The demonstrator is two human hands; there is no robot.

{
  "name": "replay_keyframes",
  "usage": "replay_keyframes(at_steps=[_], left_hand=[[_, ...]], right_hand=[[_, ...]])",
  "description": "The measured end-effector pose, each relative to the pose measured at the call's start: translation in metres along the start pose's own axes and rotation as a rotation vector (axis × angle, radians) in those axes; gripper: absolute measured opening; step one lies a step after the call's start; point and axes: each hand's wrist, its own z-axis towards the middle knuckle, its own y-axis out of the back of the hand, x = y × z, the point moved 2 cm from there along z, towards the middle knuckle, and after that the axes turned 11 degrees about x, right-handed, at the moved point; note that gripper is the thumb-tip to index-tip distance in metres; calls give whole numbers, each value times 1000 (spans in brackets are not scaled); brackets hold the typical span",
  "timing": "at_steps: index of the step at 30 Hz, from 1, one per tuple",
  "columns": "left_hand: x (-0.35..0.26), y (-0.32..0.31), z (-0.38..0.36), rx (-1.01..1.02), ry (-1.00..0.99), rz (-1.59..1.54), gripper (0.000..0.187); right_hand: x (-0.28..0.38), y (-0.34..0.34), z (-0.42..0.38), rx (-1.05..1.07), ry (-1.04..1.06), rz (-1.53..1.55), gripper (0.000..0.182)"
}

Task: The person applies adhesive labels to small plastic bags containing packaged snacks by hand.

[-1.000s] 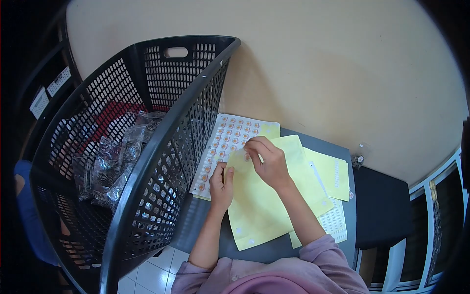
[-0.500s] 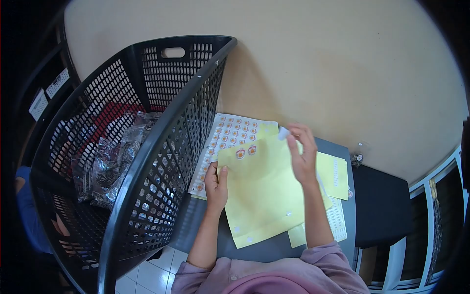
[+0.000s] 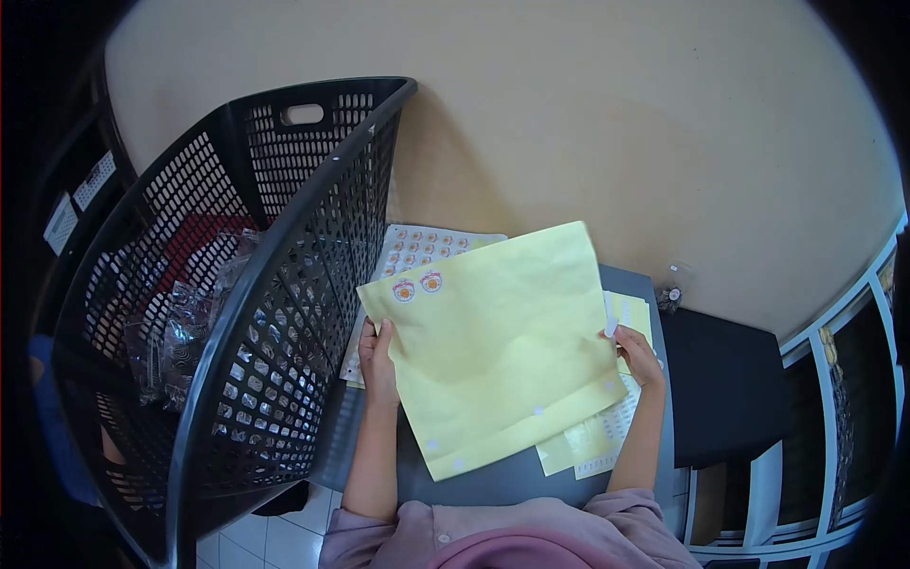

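Observation:
A yellow sticker backing sheet (image 3: 502, 351) is held up, slightly tilted, over the table. Two round orange-and-red stickers (image 3: 417, 286) remain near its upper left corner, and small white bits dot its lower part. My left hand (image 3: 379, 365) pinches the sheet's left edge, thumb on top. At the right edge, my right hand (image 3: 640, 354) is closed on the sheet, with a small white curled piece (image 3: 610, 327) at its fingertips. Behind the raised sheet lies a white sheet (image 3: 427, 245) with rows of the same orange stickers, partly covered.
Left of the sheets stands a big black plastic basket (image 3: 275, 232) with clear-wrapped packets (image 3: 194, 327) inside. More yellow and white sheets (image 3: 607, 431) lie on the grey table (image 3: 493, 491) at right. A black surface (image 3: 725, 389) and a small clear bag (image 3: 673, 292) are beyond.
My right hand has come down from the sheet's upper right corner to its right edge and closed there. The sheet has swung up at the right and shows wider now.

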Motion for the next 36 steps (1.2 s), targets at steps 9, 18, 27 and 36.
replay_keyframes(at_steps=[9,18,27,36], left_hand=[[-1,-6,-2,120,16,360,43],[6,-16,-18,210,335,1655,98],[-6,-3,-11,91,298,1202,97],[-8,-11,-8,126,242,210,67]], right_hand=[[-11,27,-15,-41,414,458,30],[-32,45,-22,-240,220,488,30],[-41,44,-1,-511,126,-116,27],[53,-51,0,-830,613,-653,12]])
